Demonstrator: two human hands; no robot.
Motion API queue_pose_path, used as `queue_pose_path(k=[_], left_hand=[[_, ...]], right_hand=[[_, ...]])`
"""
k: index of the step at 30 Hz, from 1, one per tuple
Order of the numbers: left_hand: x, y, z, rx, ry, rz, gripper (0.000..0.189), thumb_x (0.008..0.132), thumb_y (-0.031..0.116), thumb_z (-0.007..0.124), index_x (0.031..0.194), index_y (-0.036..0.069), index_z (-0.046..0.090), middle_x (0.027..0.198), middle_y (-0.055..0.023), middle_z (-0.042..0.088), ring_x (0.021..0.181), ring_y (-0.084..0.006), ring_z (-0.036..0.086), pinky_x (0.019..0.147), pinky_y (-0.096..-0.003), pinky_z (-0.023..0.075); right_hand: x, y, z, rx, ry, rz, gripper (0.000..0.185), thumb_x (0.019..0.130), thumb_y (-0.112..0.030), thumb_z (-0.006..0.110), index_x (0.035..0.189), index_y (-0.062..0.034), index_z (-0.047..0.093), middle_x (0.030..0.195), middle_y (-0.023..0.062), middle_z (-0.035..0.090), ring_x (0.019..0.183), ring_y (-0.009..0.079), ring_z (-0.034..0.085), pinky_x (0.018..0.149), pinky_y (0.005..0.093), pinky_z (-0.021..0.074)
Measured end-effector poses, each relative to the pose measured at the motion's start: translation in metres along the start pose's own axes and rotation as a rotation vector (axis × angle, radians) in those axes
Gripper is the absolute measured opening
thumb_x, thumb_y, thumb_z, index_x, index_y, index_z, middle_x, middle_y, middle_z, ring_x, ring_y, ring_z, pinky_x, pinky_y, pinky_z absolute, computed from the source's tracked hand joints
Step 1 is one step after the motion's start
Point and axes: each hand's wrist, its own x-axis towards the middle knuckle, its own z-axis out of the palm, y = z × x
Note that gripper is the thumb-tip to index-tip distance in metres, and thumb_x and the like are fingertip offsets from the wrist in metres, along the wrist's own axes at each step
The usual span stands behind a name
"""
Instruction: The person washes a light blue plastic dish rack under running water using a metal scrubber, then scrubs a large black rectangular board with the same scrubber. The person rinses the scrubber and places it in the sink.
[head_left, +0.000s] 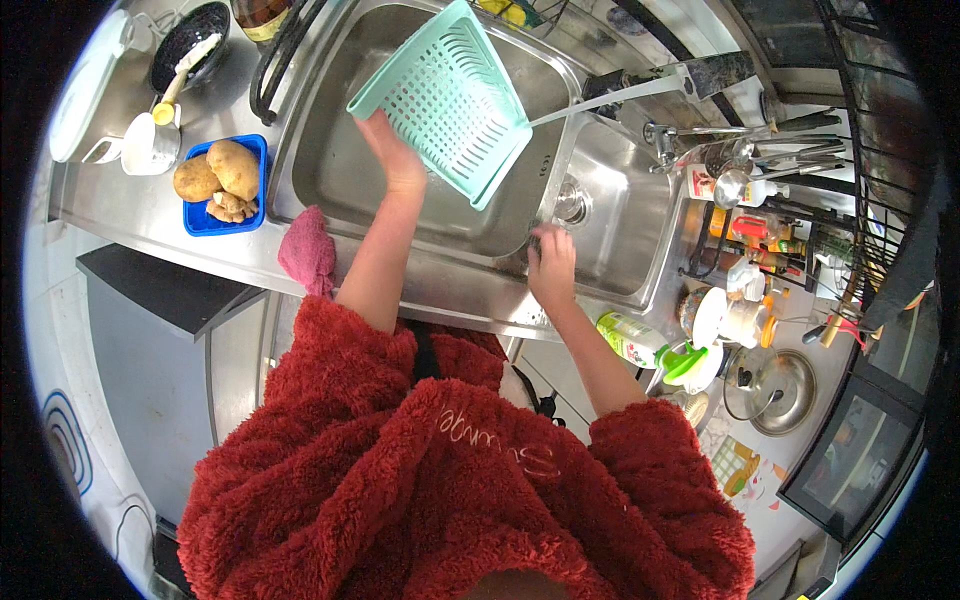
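My left hand (391, 154) grips the near left edge of a mint-green perforated plastic basket (457, 105), tilted above the large stainless steel sink basin (337, 172). Part of my fingers is hidden behind the basket. My right hand (553, 259) is at the rim between the large basin and the smaller basin (619, 187), with its fingers curled by something small and dark; whether it holds this I cannot tell. A metal drain fitting (571, 201) lies just beyond that hand. The faucet spout (637, 88) reaches towards the basket.
Left of the sink, a blue plastic tray (262, 187) holds potatoes (234, 169) and ginger (231, 208). A pink cloth (307, 247) lies at the counter's front edge. A green-and-white bottle (630, 339), ladles, jars and a steel pot lid (795, 394) stand or lie to the right.
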Motion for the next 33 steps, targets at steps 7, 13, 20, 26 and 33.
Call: queue_pose_path(k=[7, 13, 20, 26, 33], left_hand=[[0.004, 0.005, -0.004, -0.066, 0.099, -0.146, 0.055, 0.094, 0.051, 0.037, 0.127, 0.007, 0.039, 0.121, -0.0074, 0.045, 0.112, -0.0196, 0.044, 0.098, -0.0366, 0.0342], [0.007, 0.028, -0.005, -0.2, 0.081, -0.25, 0.068, 0.091, 0.06, 0.032, 0.135, 0.009, 0.038, 0.133, -0.0076, 0.044, 0.118, -0.0244, 0.045, 0.1, -0.0385, 0.0355], [0.013, 0.037, -0.02, -0.204, 0.135, -0.348, 0.071, 0.092, 0.062, 0.025, 0.139, 0.01, 0.034, 0.14, -0.0081, 0.039, 0.125, -0.0274, 0.041, 0.104, -0.0396, 0.032], [0.013, 0.023, -0.025, -0.144, 0.136, -0.43, 0.072, 0.092, 0.062, 0.024, 0.141, 0.011, 0.03, 0.143, -0.0071, 0.036, 0.129, -0.0262, 0.037, 0.106, -0.0383, 0.029], [0.015, 0.01, -0.004, 0.044, 0.168, -0.786, 0.068, 0.092, 0.049, 0.044, 0.141, 0.004, 0.028, 0.142, -0.0146, 0.036, 0.127, -0.0284, 0.038, 0.102, -0.0427, 0.0331]], right_hand=[[-0.014, -0.014, -0.014, -0.044, -0.013, -0.049, 0.036, 0.065, -0.006, 0.065, 0.099, -0.0063, 0.054, 0.108, 0.0126, 0.05, 0.102, 0.0318, 0.047, 0.089, 0.0439, 0.0351], [0.02, -0.018, -0.007, 0.127, 0.191, -0.047, 0.027, 0.074, -0.006, 0.061, 0.099, -0.0029, 0.053, 0.102, 0.0173, 0.05, 0.1, 0.0373, 0.048, 0.087, 0.0458, 0.0371], [0.075, -0.027, -0.006, 0.451, 0.172, 0.214, 0.035, 0.086, -0.005, 0.053, 0.121, -0.0011, 0.048, 0.11, 0.0154, 0.05, 0.099, 0.0232, 0.053, 0.08, 0.0337, 0.0465], [0.087, -0.047, -0.033, 0.099, -0.108, -0.228, 0.058, 0.067, 0.005, 0.061, 0.122, -0.0089, 0.05, 0.14, 0.0107, 0.037, 0.136, 0.0331, 0.025, 0.112, 0.0441, 0.0203], [0.099, -0.029, -0.028, 0.349, -0.086, -0.284, 0.024, 0.082, -0.007, 0.063, 0.104, -0.007, 0.053, 0.116, 0.0083, 0.054, 0.113, 0.024, 0.049, 0.101, 0.0415, 0.0322]])
